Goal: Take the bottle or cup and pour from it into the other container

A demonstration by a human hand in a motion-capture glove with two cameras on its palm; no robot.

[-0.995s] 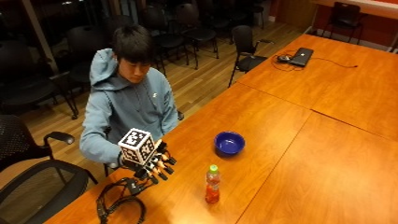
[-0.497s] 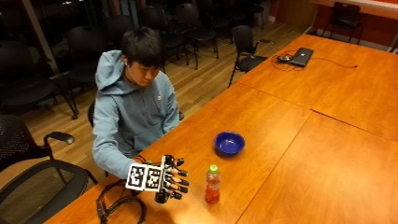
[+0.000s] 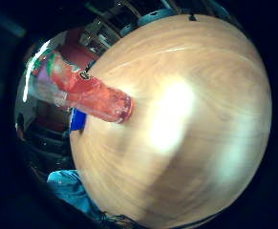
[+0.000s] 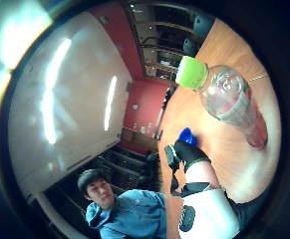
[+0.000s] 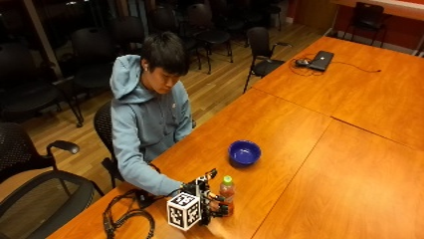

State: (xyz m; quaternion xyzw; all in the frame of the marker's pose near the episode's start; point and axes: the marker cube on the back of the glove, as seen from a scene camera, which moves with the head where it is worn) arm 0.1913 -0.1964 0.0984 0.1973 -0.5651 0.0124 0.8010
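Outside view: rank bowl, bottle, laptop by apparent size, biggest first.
1. blue bowl
2. and 3. bottle and laptop look about alike; unranked. The laptop sits far back on the table, so it reads small, and the right hand hides part of the bottle.

You get dim, warm room light; ceiling glare streaks the table [image 3: 176, 119], and palm views blur.

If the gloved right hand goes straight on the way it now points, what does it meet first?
Most likely the bottle: the right hand is right beside it, fingers toward it. Whether they already touch cannot be told. The blue bowl stands farther off.
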